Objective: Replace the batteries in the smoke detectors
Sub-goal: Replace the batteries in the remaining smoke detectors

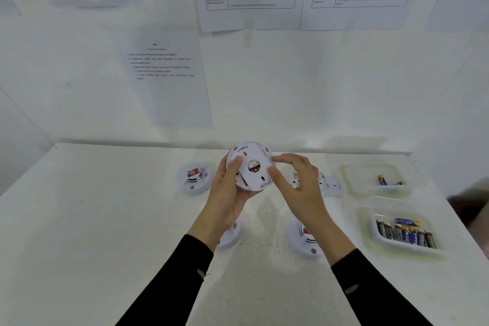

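I hold a round white smoke detector (pixel 251 165) above the middle of the table, its back side with a round label facing me. My left hand (pixel 229 188) grips it from the left, thumb on the back plate. My right hand (pixel 296 182) touches its right rim with thumb and fingertips, fingers curved. Three more detectors lie on the table: one (pixel 194 177) at the left, one (pixel 230 237) partly under my left wrist, one (pixel 307 242) under my right forearm. Another opened detector (pixel 324 181) is half hidden behind my right hand.
At the right stand two clear trays: the far tray (pixel 352 185) holds two batteries (pixel 382 179), the near tray (pixel 370 235) holds several batteries (pixel 406 233). A detached white cover (pixel 334 186) lies beside the far tray. Printed sheets (pixel 169 79) hang on the white wall behind.
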Demonstrator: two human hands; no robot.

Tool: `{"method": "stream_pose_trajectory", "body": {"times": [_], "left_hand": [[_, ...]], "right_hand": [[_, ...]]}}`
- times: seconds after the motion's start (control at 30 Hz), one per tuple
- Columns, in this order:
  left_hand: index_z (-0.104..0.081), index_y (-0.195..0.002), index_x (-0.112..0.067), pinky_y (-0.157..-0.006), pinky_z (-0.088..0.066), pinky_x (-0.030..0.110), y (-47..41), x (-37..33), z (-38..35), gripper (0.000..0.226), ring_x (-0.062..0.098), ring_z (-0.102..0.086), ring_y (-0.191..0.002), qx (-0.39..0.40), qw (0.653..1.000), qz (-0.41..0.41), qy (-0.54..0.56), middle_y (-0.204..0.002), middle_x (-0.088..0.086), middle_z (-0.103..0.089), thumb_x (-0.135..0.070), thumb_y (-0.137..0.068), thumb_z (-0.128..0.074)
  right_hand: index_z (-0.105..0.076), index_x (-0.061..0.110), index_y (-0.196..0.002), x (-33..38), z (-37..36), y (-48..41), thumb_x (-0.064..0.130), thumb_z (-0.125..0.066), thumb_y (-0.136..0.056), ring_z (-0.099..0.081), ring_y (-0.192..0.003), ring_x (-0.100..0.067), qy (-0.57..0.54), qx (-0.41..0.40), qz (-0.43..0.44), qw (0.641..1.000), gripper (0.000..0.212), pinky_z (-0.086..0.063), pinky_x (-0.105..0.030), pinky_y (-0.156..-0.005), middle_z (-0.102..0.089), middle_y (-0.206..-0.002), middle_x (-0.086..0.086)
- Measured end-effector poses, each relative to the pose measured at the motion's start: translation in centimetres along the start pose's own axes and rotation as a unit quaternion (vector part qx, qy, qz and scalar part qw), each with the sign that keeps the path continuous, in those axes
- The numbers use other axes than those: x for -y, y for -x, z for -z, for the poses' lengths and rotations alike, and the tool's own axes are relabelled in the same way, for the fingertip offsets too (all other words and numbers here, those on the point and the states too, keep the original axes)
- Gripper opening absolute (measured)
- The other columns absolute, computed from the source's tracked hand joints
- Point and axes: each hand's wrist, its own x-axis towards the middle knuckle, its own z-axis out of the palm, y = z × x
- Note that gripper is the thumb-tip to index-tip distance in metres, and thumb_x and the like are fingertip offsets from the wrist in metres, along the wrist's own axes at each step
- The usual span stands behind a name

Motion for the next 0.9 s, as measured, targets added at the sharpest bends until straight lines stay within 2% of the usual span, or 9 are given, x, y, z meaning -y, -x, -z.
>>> {"method": "stream_pose_trajectory", "body": {"times": [0.07, 0.27, 0.4, 0.53, 0.63, 0.7, 0.77, 0.83, 0.9], "left_hand": [[-0.044, -0.144, -0.009, -0.098, -0.047, 0.066, 0.1, -0.1, -0.2, 0.051, 0.041, -0.055, -0.127, -0.003, 1.000, 0.005, 0.005, -0.140, 0.022, -0.055, -0.029, -0.099, -0.056], [-0.043, -0.144, -0.006, -0.091, -0.054, 0.057, 0.3, -0.4, -0.8, 0.047, 0.041, -0.057, -0.125, 0.001, 0.999, 0.018, 0.043, -0.139, 0.024, -0.056, -0.029, -0.103, -0.050], [-0.042, -0.144, -0.006, -0.091, -0.053, 0.058, 0.3, -0.5, -0.8, 0.047, 0.042, -0.058, -0.124, 0.001, 0.999, 0.016, 0.042, -0.139, 0.023, -0.056, -0.029, -0.103, -0.049], [-0.043, -0.143, -0.006, -0.094, -0.051, 0.061, 0.2, -0.5, -0.7, 0.045, 0.043, -0.059, -0.123, -0.003, 0.999, 0.003, 0.034, -0.139, 0.023, -0.056, -0.028, -0.104, -0.049], [-0.044, -0.142, -0.006, -0.091, -0.053, 0.059, 0.1, -0.2, -0.8, 0.045, 0.041, -0.060, -0.122, -0.016, 1.000, -0.002, 0.022, -0.138, 0.022, -0.058, -0.031, -0.105, -0.046], [-0.046, -0.142, -0.007, -0.093, -0.052, 0.062, 0.0, 0.0, -0.7, 0.047, 0.040, -0.058, -0.125, -0.025, 1.000, -0.007, 0.010, -0.138, 0.020, -0.058, -0.035, -0.104, -0.047], [-0.045, -0.143, -0.008, -0.096, -0.049, 0.065, -0.2, 0.2, -0.5, 0.050, 0.040, -0.056, -0.127, -0.026, 1.000, -0.007, 0.000, -0.140, 0.019, -0.057, -0.038, -0.103, -0.048], [-0.043, -0.145, -0.008, -0.101, -0.045, 0.064, -0.2, 0.3, -0.4, 0.055, 0.040, -0.054, -0.129, -0.024, 1.000, -0.003, 0.002, -0.142, 0.021, -0.054, -0.041, -0.101, -0.049], [-0.042, -0.146, -0.006, -0.105, -0.044, 0.060, -0.3, 0.3, -0.6, 0.058, 0.038, -0.053, -0.131, -0.028, 0.999, 0.002, 0.017, -0.143, 0.022, -0.053, -0.041, -0.101, -0.048]], "right_hand": [[-0.064, 0.041, -0.107, 0.0, 0.0, 0.0, 0.045, -0.064, -0.088, -0.043, -0.120, -0.011, 0.000, 0.006, 0.001, 1.000, 0.019, -0.034, -0.023, -0.097, -0.057, -0.118, 0.017], [-0.064, 0.044, -0.108, 0.8, -0.4, -0.2, 0.045, -0.061, -0.090, -0.040, -0.117, -0.005, -0.032, 0.013, -0.035, 0.999, 0.018, -0.038, -0.029, -0.097, -0.055, -0.114, 0.028], [-0.064, 0.042, -0.108, 1.2, -0.5, -0.3, 0.043, -0.061, -0.090, -0.039, -0.115, 0.004, -0.054, 0.016, -0.043, 0.998, 0.018, -0.033, -0.017, -0.088, -0.055, -0.112, 0.032], [-0.063, 0.038, -0.109, 1.4, -0.6, -0.2, 0.038, -0.061, -0.092, -0.045, -0.115, 0.004, -0.083, 0.025, -0.052, 0.995, 0.017, -0.032, -0.010, -0.084, -0.057, -0.113, 0.030], [-0.059, 0.036, -0.114, 1.4, -0.5, -0.2, 0.036, -0.065, -0.090, -0.050, -0.112, 0.001, -0.111, 0.030, -0.077, 0.990, 0.025, -0.040, -0.016, -0.087, -0.060, -0.114, 0.025], [-0.055, 0.033, -0.123, 1.6, -0.3, -0.4, 0.030, -0.070, -0.087, -0.058, -0.108, -0.005, -0.200, 0.052, -0.147, 0.967, 0.039, -0.047, -0.022, -0.085, -0.063, -0.116, 0.013], [-0.054, 0.025, -0.130, 1.6, 0.2, -0.9, 0.020, -0.072, -0.085, -0.063, -0.105, -0.013, -0.312, 0.085, -0.238, 0.916, 0.049, -0.048, -0.028, -0.085, -0.066, -0.117, 0.000], [-0.060, 0.016, -0.127, 1.5, 0.7, -1.4, 0.013, -0.070, -0.086, -0.063, -0.105, -0.018, -0.376, 0.122, -0.290, 0.872, 0.042, -0.049, -0.034, -0.092, -0.068, -0.120, -0.007], [-0.065, 0.012, -0.122, 1.3, 0.8, -1.6, 0.012, -0.068, -0.087, -0.063, -0.103, -0.019, -0.416, 0.131, -0.313, 0.844, 0.035, -0.049, -0.035, -0.094, -0.068, -0.121, -0.009]]}}
